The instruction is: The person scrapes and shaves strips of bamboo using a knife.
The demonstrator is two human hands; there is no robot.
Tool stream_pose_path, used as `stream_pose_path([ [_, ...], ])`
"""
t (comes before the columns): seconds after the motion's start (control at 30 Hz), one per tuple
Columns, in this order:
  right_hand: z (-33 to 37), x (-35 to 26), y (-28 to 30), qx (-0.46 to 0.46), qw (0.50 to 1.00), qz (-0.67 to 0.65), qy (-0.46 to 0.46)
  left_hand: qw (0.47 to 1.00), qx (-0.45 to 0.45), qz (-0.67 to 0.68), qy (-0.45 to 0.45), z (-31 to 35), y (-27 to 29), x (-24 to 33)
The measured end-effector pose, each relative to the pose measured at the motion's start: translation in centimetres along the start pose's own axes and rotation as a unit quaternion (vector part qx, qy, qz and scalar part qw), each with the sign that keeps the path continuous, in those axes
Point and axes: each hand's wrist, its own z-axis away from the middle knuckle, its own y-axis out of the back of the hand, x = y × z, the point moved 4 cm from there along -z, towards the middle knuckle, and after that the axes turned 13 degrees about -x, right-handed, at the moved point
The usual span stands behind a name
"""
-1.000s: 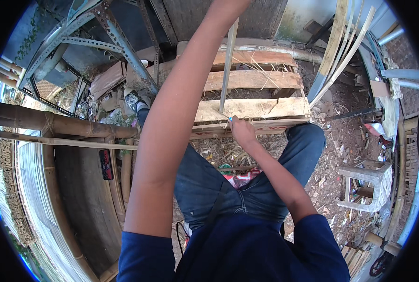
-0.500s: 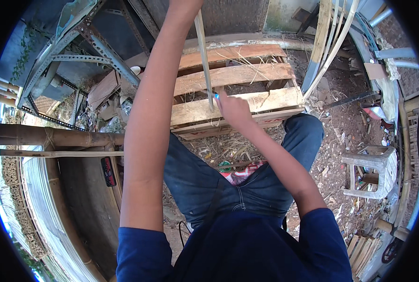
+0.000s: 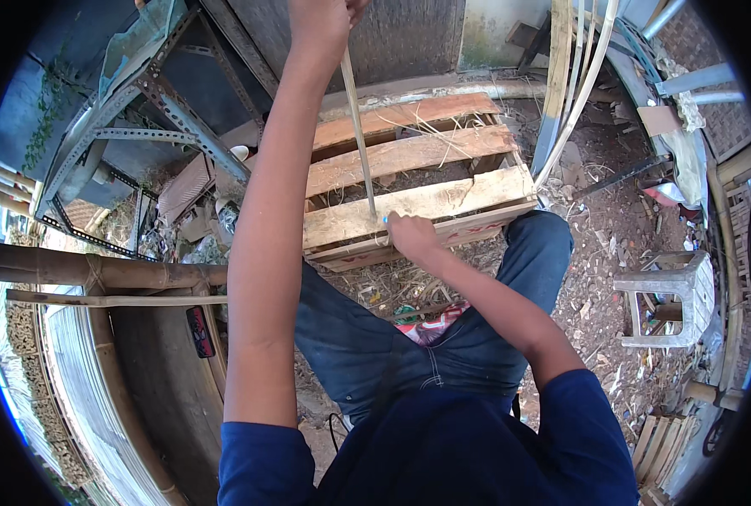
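My left hand point(image 3: 329, 21) is raised at the upper edge of the view, its fingers closed round the upper part of a pale bamboo strip point(image 3: 359, 139). The strip slants down, its lower end against the near slat of a wooden crate point(image 3: 468, 192). My right hand point(image 3: 412, 236) is closed in a fist beside that lower end, over the crate's near edge. A bit of blue point(image 3: 386, 218) shows at the thumb, part of a small tool whose rest is hidden in the fist.
Between my knees and the crate lie shavings. Long strips point(image 3: 590, 76) lean at the crate's right. A worn plastic stool point(image 3: 687, 295) stands at right, a perforated metal frame point(image 3: 164, 110) at upper left. A bamboo pole point(image 3: 139, 271) and a phone-like object point(image 3: 199, 331) are left.
My right hand has moved down toward me, past the strip's lower end to the crate's near edge. My left hand still holds the strip up high. The whole view has shifted slightly.
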Motion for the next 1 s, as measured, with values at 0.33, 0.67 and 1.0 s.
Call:
stream_pose_path([
  [0.33,0.3,-0.2,0.2,0.042,0.999,-0.014,-0.007,1.0,0.008,-0.008,-0.023,0.8,2.8,0.7],
  [0.67,0.9,-3.1,6.8,0.145,0.988,0.007,0.053,0.989,0.107,-0.074,-0.076,1.4,5.6,0.5],
  [1.0,0.6,-1.6,9.5,0.12,0.982,-0.053,0.133,0.982,0.14,-0.123,-0.039,0.0,6.1,-0.6],
])
